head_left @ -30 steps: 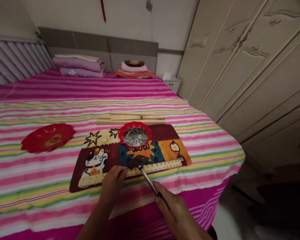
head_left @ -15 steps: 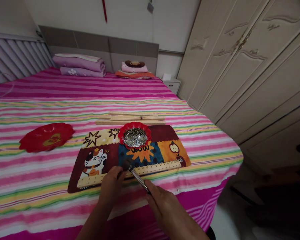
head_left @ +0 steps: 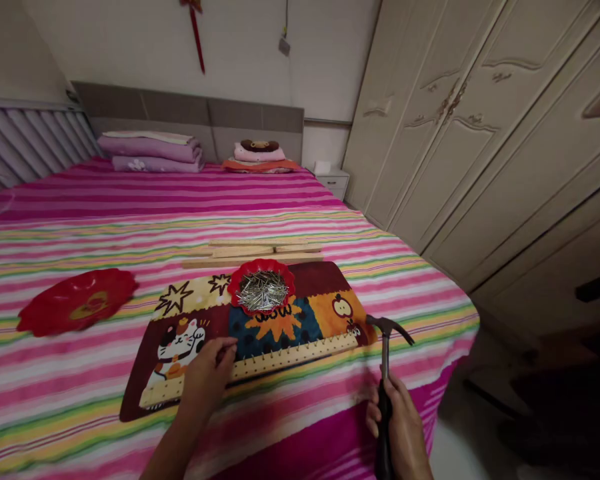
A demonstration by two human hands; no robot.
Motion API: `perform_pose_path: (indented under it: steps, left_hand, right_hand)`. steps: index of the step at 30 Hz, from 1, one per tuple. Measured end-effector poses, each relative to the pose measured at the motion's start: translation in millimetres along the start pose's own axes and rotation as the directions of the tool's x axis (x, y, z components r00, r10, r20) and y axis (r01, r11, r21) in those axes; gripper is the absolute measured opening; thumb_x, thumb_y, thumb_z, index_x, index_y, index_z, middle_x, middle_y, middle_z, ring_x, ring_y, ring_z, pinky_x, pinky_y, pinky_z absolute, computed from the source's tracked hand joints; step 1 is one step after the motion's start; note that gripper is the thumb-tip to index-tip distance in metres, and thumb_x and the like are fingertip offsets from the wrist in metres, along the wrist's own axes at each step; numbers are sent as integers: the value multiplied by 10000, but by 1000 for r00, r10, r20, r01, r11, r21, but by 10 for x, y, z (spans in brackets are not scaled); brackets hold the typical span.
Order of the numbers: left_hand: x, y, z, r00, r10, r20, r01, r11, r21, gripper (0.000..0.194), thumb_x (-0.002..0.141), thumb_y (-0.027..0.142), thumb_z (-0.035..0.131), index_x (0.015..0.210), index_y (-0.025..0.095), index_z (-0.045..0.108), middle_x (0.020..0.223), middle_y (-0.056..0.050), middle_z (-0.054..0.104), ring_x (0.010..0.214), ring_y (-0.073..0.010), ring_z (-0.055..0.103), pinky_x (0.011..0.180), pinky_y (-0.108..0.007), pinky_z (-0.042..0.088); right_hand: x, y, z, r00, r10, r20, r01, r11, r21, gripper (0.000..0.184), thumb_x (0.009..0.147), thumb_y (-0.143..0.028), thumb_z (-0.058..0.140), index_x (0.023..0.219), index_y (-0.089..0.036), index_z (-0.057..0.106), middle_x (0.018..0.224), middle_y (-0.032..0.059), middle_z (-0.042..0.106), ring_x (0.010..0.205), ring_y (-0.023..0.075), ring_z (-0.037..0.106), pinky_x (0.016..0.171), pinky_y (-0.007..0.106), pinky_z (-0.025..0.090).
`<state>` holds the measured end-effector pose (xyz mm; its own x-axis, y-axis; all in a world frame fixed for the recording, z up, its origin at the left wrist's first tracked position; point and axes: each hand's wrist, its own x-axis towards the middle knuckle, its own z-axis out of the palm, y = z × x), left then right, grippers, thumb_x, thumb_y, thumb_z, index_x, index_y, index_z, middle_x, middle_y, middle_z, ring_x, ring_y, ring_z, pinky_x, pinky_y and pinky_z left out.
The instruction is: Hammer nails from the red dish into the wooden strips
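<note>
- Pink striped bed (head_left: 130,200) holds a cartoon mat (head_left: 325,280) to guard it.
- Left hand (head_left: 203,380) presses flat, steadying the nailed wooden strip (head_left: 290,353).
- Right hand (head_left: 403,427) grips the hammer (head_left: 386,333) upright, off to the side.

No wording, number or brand can be read for certain anywhere in the view. The patchwork mat (head_left: 325,293) on the bed carries dark marks just below the red dish of nails (head_left: 261,291), above an orange star shape, which look like lettering but are too small and blurred to make out. The empty red dish (head_left: 75,308) to the left bears a gold emblem in its middle, and whether that is a character or a mere ornament cannot be told.
</note>
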<state>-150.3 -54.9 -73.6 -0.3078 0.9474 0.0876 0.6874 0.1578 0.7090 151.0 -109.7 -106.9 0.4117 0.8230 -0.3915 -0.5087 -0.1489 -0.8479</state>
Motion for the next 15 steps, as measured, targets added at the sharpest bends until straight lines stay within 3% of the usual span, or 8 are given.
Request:
perform_pose_path:
  steps: [3,8,12,15]
  left_hand:
    - [233,110,0,995,74,-73,-69,995,71,261,754,358,457,855,221,655,894,-29,674,813,-180,614,732,-282,469]
    - [631,360,150,975,222,-23,-200,914,354,265,801,280,435,888,189,667,937,-73,658,926,-209,577,851,-311,423]
    - [809,519,280,986,160,53,-161,811,563,281,813,303,435,888,214,691,938,-90,650,941,-251,566,814,-355,410]
    - [865,590,323,992,103,77,-129,779,614,267,799,313,445,829,226,696,924,-91,655,932,-283,564,765,-386,398]
  right_hand:
    - [115,152,-115,998,60,18,-61,995,83,416,648,-448,709,942,-252,491,532,-83,529,364,78,401,293,156,306]
    - [194,260,-160,995,91,32,-94,987,133,394,656,-439,711,897,-253,460,530,-85,527,351,74,393,282,152,293]
    - [218,232,-166,994,102,46,-107,983,146,416,646,-450,718,892,-253,447,524,-87,518,346,78,394,273,159,291]
    - [225,228,-173,993,101,58,-109,983,149,421,637,-446,724,880,-253,439,531,-88,518,348,77,397,272,159,293]
